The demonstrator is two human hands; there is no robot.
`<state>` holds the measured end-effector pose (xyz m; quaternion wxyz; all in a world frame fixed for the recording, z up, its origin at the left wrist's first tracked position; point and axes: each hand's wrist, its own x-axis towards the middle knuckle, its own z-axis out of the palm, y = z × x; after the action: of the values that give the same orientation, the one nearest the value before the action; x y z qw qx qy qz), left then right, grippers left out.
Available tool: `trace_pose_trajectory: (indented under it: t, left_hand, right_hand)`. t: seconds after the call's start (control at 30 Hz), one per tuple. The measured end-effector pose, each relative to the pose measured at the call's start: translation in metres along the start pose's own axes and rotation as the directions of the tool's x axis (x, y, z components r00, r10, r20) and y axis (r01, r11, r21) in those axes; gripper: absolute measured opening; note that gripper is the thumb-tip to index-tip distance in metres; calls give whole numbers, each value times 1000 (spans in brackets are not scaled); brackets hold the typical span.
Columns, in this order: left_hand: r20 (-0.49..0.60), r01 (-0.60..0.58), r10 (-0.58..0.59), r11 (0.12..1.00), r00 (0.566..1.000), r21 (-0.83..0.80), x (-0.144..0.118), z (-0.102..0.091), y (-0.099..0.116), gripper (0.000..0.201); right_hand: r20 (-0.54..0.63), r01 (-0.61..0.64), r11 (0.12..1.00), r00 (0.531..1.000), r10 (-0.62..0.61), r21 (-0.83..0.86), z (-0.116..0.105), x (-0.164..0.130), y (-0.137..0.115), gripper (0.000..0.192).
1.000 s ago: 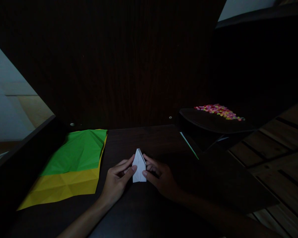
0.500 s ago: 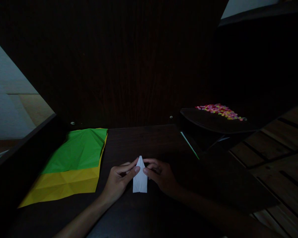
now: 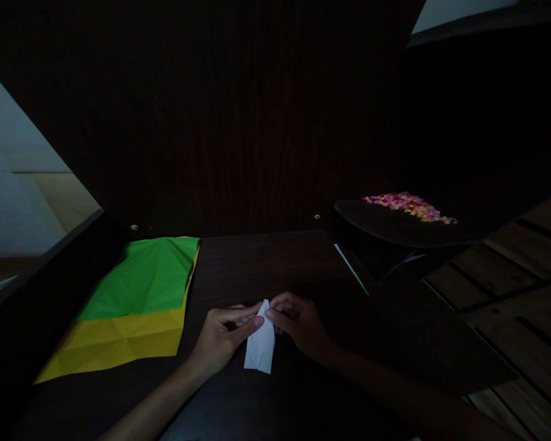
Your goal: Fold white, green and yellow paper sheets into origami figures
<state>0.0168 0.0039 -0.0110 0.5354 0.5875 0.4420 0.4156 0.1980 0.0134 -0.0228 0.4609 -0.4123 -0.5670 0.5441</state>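
Note:
A small folded white paper [image 3: 260, 349], narrowing to a blunt tip at its far end, is held between both hands over the dark tabletop. My left hand [image 3: 223, 335] pinches its left edge, the thumb lying on the upper face and the fingers behind. On the opposite edge, close to the tip, my right hand [image 3: 298, 323] grips it with thumb and bent fingers. The lower end of the paper hangs free toward me. Parts of the fingers of both hands are hidden behind the paper.
Creased green paper [image 3: 142, 278] lies over yellow paper [image 3: 123, 343] on the left. A thin pale green strip [image 3: 351, 269] rests to the right. Small pink, red and yellow pieces [image 3: 408, 205] are heaped on a dark curved shelf [image 3: 376, 226]. A dark panel [image 3: 239, 122] rises behind.
The white paper has come slightly nearer to me and tilted, its tip leaning right. My right fingers have curled in more around the tip.

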Motion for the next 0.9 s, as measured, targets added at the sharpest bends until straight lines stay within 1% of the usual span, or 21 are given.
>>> trace_pose_trajectory:
  t: [0.13, 0.33, 0.5, 0.6, 0.7, 0.8, 0.9]
  left_hand:
    - [48, -2, 2, 1000, 999, -1, 0, -1, 1, 27]
    - [39, 66, -62, 993, 997, -96, 1, 0, 1, 28]
    - [25, 41, -39, 996, 999, -75, 1, 0, 2, 29]
    - [45, 29, -27, 998, 999, -54, 0, 1, 5, 29]
    - [64, 46, -41, 996, 997, -81, 0, 2, 6, 28]
    - [86, 81, -70, 987, 994, -137, 0, 3, 4, 30]
    - [54, 101, -93, 982, 994, -157, 0, 3, 3, 35]
  right_hand:
    - [40, -26, 1000, 999, 25, 10, -1, 1, 1, 17]
    - [57, -26, 999, 998, 25, 21, -2, 3, 2, 18]
    - [83, -47, 998, 996, 44, 33, -4, 5, 3, 22]
    - [103, -59, 997, 993, 53, 57, -5, 6, 5, 25]
    - [115, -60, 996, 992, 52, 61, -5, 6, 6, 26]
    - [95, -48, 998, 994, 43, 51, -4, 5, 5, 26]
    - [48, -32, 999, 998, 31, 26, -5, 6, 3, 27]
